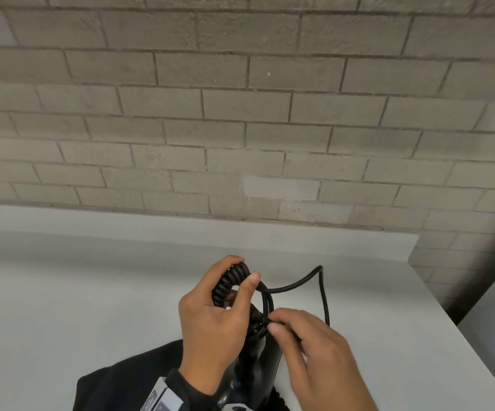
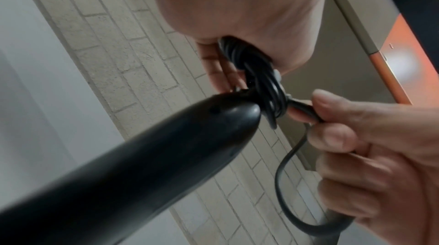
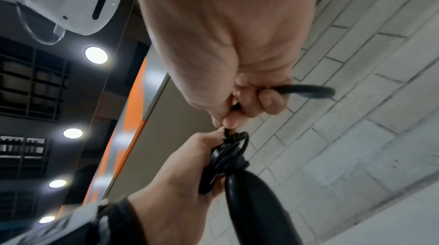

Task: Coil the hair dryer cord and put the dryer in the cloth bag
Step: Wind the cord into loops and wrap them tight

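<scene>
Hair dryer (image 1: pixel 258 363) positioned above the table (image 1: pixel 92 292), handle end directed away toward the brick wall (image 1: pixel 240 114) behind the table. Cloth bag (image 1: pixel 127 381) located on the table at the near edge, beneath and left of the dryer. Left hand (image 1: pixel 213 324) placed left of the handle end, around the coiled cord (image 1: pixel 228 281). Right hand (image 1: pixel 314 351) placed right of the handle, pinching the cord beside the coil. Remaining cord looped away and right, above the table.
</scene>
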Available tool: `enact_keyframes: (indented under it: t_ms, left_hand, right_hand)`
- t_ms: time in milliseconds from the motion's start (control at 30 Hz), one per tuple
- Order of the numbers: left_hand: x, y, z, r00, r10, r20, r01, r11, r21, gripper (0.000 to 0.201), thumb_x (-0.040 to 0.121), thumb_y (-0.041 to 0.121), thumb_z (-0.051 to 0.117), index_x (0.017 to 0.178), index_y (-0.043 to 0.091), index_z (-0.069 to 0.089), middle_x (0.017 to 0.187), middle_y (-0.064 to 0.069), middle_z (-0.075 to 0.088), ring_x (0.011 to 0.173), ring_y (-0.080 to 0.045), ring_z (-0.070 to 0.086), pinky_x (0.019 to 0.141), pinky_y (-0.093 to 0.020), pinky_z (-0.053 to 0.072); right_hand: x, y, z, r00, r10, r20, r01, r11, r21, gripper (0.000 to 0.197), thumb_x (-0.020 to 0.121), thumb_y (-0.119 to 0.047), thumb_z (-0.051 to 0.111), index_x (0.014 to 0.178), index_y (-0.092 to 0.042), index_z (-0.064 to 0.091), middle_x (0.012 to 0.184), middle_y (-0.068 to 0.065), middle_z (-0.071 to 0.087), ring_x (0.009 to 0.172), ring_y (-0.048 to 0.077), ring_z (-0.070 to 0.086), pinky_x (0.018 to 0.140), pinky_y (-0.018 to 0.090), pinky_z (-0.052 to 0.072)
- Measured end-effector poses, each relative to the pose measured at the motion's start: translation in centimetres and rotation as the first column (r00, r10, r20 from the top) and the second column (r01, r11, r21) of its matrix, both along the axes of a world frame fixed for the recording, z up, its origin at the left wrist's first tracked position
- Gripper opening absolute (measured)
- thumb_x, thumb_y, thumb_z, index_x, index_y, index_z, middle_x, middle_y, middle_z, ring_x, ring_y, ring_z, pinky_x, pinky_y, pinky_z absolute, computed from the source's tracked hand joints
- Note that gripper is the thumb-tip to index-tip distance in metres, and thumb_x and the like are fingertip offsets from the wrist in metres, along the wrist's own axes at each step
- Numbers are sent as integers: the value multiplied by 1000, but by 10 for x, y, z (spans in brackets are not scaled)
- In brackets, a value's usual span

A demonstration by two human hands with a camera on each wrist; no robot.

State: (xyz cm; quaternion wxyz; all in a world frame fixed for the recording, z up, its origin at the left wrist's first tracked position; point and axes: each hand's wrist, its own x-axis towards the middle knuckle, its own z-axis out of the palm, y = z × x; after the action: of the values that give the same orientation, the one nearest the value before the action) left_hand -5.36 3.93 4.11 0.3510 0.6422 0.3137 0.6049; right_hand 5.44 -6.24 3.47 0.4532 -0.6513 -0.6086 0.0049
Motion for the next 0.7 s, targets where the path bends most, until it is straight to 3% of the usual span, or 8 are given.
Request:
enact_keyframes:
  t_ms: [133,200,267,333,400,500,600,700]
  left_hand:
    - [-6,7,-1,999,-36,-10,36,999,-40,19,76,42,74,95,37,70,78,5,70,68,-23,70,65,-45,60]
    - [-9,11,-2,999,-35,0,35,997,-66,20,75,44,73,95,38,70,80,5,71,71,-25,71,69,-45,61]
    - [-11,13,-2,999,-37,14,38,996,-84,18,76,42,73,93,39,70,81,5,71,73,-25,72,72,-45,61]
    - [-12,12,0,999,-47,23,49,995,-92,17,75,41,73,91,38,71,80,5,72,74,-24,72,74,-43,62]
    - [-12,10,1,998,-62,28,64,994,-93,15,76,39,73,90,36,72,80,5,72,73,-22,72,74,-42,62]
    - [-8,8,0,996,-81,34,84,992,-95,16,76,38,73,92,37,72,81,5,72,73,-22,72,74,-43,62]
    - [-4,6,-1,994,-97,49,102,989,-108,19,74,43,73,93,38,72,81,4,72,75,-24,72,74,-44,62]
    - [-2,3,-1,992,-114,49,119,986,-115,19,74,41,73,92,38,72,81,5,72,75,-23,72,75,-44,62]
  right_hand:
    - [15,-13,26,954,164,-252,-136,983,123,10,89,-29,57,89,-36,64,72,-15,61,68,3,58,65,7,43]
    - [27,-22,34,891,226,-395,-163,969,186,14,87,-22,57,86,-29,68,63,-9,58,62,4,54,65,9,43]
    - [41,-30,32,873,270,-407,-197,957,214,14,88,-22,57,79,-22,69,60,-7,54,60,10,52,62,14,42]
    - [56,-33,20,924,260,-282,-217,960,175,24,90,-35,59,68,-26,64,60,-11,51,62,12,49,62,16,40]
    - [72,-31,3,986,165,15,-165,983,84,34,91,-47,55,64,-27,59,59,-16,48,65,6,45,69,15,40]
    - [90,-23,-33,876,58,478,-55,998,-20,40,96,-40,46,63,-24,61,54,-15,47,60,5,40,87,25,42]
    - [91,-22,-52,865,50,500,-55,998,-7,39,98,-37,41,76,-21,69,64,-10,58,71,4,54,99,28,41]
    - [76,-23,-46,949,-19,315,-25,991,133,24,91,-30,55,80,-13,68,79,-5,64,89,8,58,88,18,44]
